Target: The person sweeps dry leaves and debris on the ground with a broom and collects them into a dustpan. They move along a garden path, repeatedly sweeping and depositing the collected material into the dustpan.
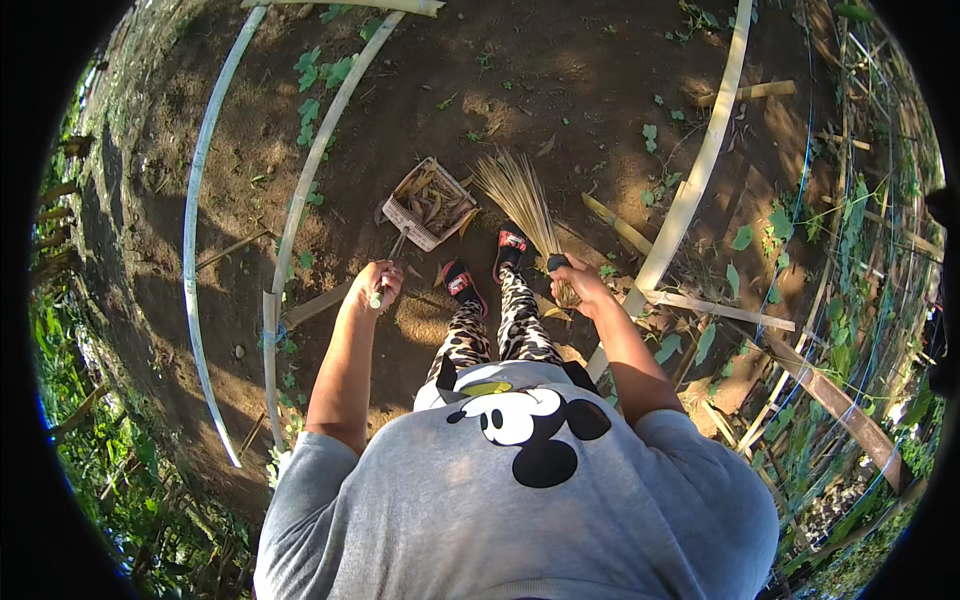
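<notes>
My left hand (379, 284) grips the stick handle (400, 244) of a dustpan (418, 234), which looks like a light plastic basket with a slatted rim. Dry brown leaves (435, 201) lie heaped inside its pan, just ahead of my feet. In my right hand (581, 285) is a stick broom (519, 195), held by its dark-bound grip. Its bristles fan out forward and to the left, close to the dustpan's right side but apart from it. Whether the bristle tips touch the soil I cannot tell.
Bent bamboo strips (300, 195) stand on the left, and another bamboo pole (697, 180) rises on the right. A cut bamboo piece (616, 223) lies near the broom. Green vines (780, 225) and blue string (806, 161) run along the right. My sandals (459, 279) rest on bare soil.
</notes>
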A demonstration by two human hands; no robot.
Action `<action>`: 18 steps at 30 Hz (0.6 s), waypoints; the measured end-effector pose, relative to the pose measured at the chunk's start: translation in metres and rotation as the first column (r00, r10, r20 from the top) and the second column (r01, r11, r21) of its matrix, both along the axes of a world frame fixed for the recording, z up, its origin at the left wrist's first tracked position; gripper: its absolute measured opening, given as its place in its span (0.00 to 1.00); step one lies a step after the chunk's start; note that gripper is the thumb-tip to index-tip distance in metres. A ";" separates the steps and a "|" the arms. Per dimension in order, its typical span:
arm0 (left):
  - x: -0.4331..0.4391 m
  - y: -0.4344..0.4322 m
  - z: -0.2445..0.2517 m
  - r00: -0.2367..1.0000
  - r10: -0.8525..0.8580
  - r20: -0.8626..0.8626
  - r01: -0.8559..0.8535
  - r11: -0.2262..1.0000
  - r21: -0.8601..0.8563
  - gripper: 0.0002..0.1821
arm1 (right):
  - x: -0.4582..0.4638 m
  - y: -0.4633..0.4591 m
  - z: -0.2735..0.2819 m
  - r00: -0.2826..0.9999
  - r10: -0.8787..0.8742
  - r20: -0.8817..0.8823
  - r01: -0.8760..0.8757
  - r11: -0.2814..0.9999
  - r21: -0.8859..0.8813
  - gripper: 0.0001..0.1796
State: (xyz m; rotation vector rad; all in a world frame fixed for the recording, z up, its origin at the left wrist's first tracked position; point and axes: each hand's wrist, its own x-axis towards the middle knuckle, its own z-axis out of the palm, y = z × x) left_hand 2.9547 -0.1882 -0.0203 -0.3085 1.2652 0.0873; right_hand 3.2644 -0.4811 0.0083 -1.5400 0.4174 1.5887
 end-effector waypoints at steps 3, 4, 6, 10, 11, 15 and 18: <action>0.007 0.005 0.002 1.000 -0.013 -0.004 0.013 0.999 -0.053 0.10 | 0.004 -0.039 0.034 0.992 -0.076 0.102 0.077 0.997 -0.010 0.38; 0.010 0.008 0.001 1.000 -0.014 -0.007 0.013 0.998 -0.066 0.10 | 0.014 -0.047 0.035 0.991 -0.088 0.099 0.090 0.996 -0.011 0.40; 0.012 0.010 -0.001 0.997 0.073 0.025 -0.069 0.989 -0.132 0.11 | 0.057 -0.041 0.011 0.977 -0.208 0.050 0.210 0.977 -0.036 0.41; 0.017 0.013 -0.005 0.997 0.067 0.041 -0.060 0.987 -0.152 0.11 | 0.107 0.007 -0.054 0.848 -0.518 0.109 0.530 0.834 -0.154 0.08; 0.018 0.015 -0.005 0.999 0.035 0.017 -0.033 0.993 -0.114 0.11 | 0.105 0.016 -0.057 0.875 -0.483 -0.021 0.479 0.872 -0.103 0.09; 0.018 0.017 -0.003 0.999 0.042 0.020 -0.040 0.995 -0.091 0.09 | 0.059 0.032 -0.008 0.795 -0.504 -0.338 0.500 0.860 -0.107 0.06; 0.019 0.018 -0.001 1.000 0.024 0.017 -0.023 0.998 -0.051 0.09 | 0.035 0.024 0.043 0.936 -0.296 -0.193 0.318 0.943 0.101 0.19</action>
